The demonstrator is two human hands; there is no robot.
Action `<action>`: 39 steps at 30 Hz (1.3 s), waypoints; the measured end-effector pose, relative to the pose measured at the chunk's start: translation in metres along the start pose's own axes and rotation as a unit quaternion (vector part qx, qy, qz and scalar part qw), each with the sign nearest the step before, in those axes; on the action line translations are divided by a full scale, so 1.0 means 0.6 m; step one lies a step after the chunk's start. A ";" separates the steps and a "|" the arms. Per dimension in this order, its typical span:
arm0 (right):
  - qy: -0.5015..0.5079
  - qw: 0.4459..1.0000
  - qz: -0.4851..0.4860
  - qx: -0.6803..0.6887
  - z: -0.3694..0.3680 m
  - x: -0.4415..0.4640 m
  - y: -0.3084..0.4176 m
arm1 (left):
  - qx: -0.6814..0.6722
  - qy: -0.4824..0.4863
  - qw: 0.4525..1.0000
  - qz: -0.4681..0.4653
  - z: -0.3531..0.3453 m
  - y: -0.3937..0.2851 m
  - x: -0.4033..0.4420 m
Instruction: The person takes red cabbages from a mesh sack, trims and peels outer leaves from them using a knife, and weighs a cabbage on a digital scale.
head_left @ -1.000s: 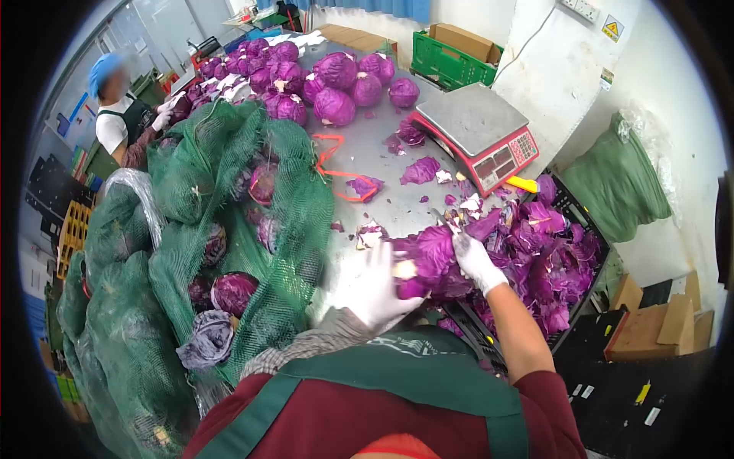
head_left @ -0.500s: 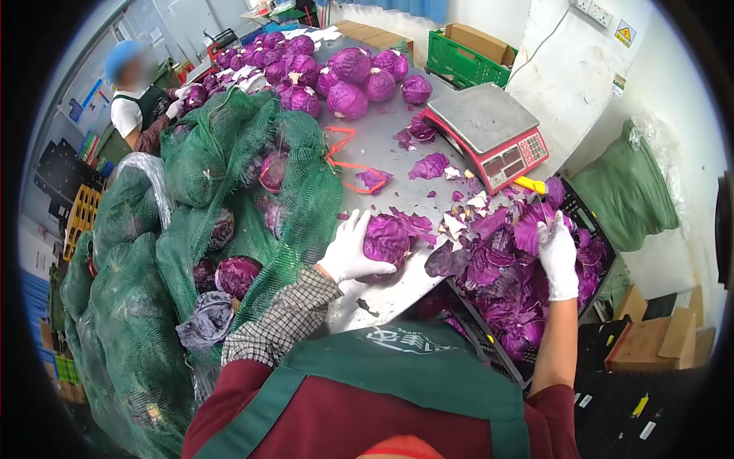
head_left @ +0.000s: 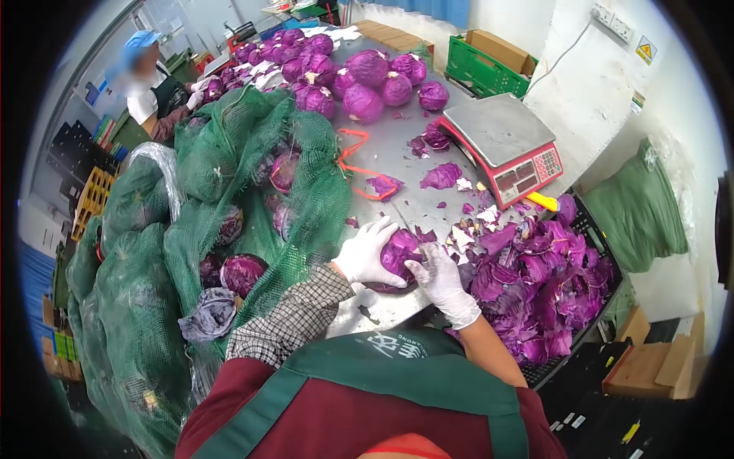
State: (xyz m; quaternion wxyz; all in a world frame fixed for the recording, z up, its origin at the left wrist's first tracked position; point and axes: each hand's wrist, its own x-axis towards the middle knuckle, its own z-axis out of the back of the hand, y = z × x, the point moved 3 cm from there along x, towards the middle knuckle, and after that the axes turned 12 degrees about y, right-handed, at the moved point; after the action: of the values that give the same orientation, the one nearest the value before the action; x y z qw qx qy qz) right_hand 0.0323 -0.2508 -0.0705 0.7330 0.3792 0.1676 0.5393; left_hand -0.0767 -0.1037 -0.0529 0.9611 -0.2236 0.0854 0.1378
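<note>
Grey metal tabletop (head_left: pixel 409 141), with purple cabbages, leaves and weighing equipment. Green mesh sacks (head_left: pixel 141 306) filled with cabbages line its left edge; the gaping sack (head_left: pixel 310 164) nearest the middle exposes several purple heads. A black plastic crate (head_left: pixel 596 229), heaped with loose purple leaves (head_left: pixel 527 291), lies at the near right corner. A co-worker (head_left: pixel 170 93) in a blue cap and dark apron stands beyond the far left part, gloved hands at a pile of trimmed purple cabbages (head_left: pixel 367 84) that spreads across the far end. A red digital scale with a grey metal pan (head_left: pixel 501 138) occupies the right edge, between the pile and the crate.

The left hand (head_left: pixel 367 255), in a white glove, clasps a round purple cabbage (head_left: pixel 397 253) near the near edge, its fingers and thumb spread about the left side. The right hand (head_left: pixel 446 287), likewise gloved, has its fingers bent against the right side of the same head; whether they pinch a leaf cannot be told.

A crumpled purple leaf (head_left: pixel 441 176) lies left of the scale. A loop of orange-red cord (head_left: pixel 349 165) rests beside the gaping sack. A yellow handle (head_left: pixel 542 201) projects just beside the scale's near corner.
</note>
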 end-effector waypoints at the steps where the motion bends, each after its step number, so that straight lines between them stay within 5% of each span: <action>1: 0.013 1.000 -0.012 0.008 0.015 -0.005 0.002 | 0.002 0.006 1.000 -0.006 0.002 -0.001 0.002; 3: 0.025 0.992 -0.061 0.104 0.017 -0.029 -0.037 | -0.005 0.020 1.000 0.003 0.002 0.000 0.006; 4: -0.033 0.953 -0.066 0.294 0.015 -0.050 -0.048 | -0.015 0.025 1.000 0.005 0.006 0.003 0.009; 6: -0.074 0.896 -0.163 0.407 0.025 -0.094 -0.085 | -0.055 0.019 0.998 0.004 0.005 0.017 0.016; 9: -0.211 0.880 -0.278 0.321 0.125 -0.168 -0.156 | -0.120 -0.009 0.992 0.036 -0.008 0.047 0.017; 11: -0.274 0.947 -0.145 0.078 0.211 -0.208 -0.204 | -0.127 -0.010 0.987 0.102 -0.013 0.036 0.020; 13: -0.242 0.942 -0.150 -0.179 0.257 -0.166 -0.089 | -0.100 0.038 0.988 0.112 -0.004 -0.006 0.018; 14: -0.233 0.962 -0.084 -0.112 0.243 -0.146 -0.063 | -0.090 0.081 0.986 0.113 0.009 -0.027 0.016; 17: -0.129 0.962 -0.091 0.223 0.108 -0.109 -0.099 | -0.007 0.279 0.946 0.163 0.044 -0.088 -0.004; 19: -0.065 0.911 -0.154 0.376 0.037 -0.094 -0.083 | 0.115 0.085 0.983 0.115 0.049 -0.104 -0.013; 21: -0.016 0.929 -0.209 0.304 0.002 -0.091 -0.083 | 0.035 -0.042 0.998 -0.018 0.015 -0.064 0.018; 23: -0.015 0.957 -0.175 0.231 -0.002 -0.085 -0.088 | -0.078 0.062 0.995 -0.016 -0.012 -0.037 0.057; 27: 0.022 0.921 -0.244 0.303 0.050 -0.080 -0.049 | -0.187 0.014 0.982 -0.010 -0.027 -0.043 0.041; 28: -0.007 0.946 -0.196 0.260 0.042 -0.077 -0.062 | -0.206 -0.024 0.978 0.015 -0.035 -0.049 0.038; 32: -0.040 0.990 -0.093 0.093 0.039 -0.068 -0.063 | -0.163 -0.009 0.984 0.069 -0.034 -0.077 0.025; 39: 0.030 0.982 -0.187 0.000 0.041 -0.064 -0.008 | -0.107 -0.039 0.993 0.041 -0.032 -0.097 0.025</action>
State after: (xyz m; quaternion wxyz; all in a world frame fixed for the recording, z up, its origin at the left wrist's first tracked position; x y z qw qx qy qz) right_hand 0.0376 -0.2962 -0.0643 0.8154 0.3253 0.2575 0.4038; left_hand -0.0470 -0.1594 -0.0498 0.9276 -0.3163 0.0417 0.1946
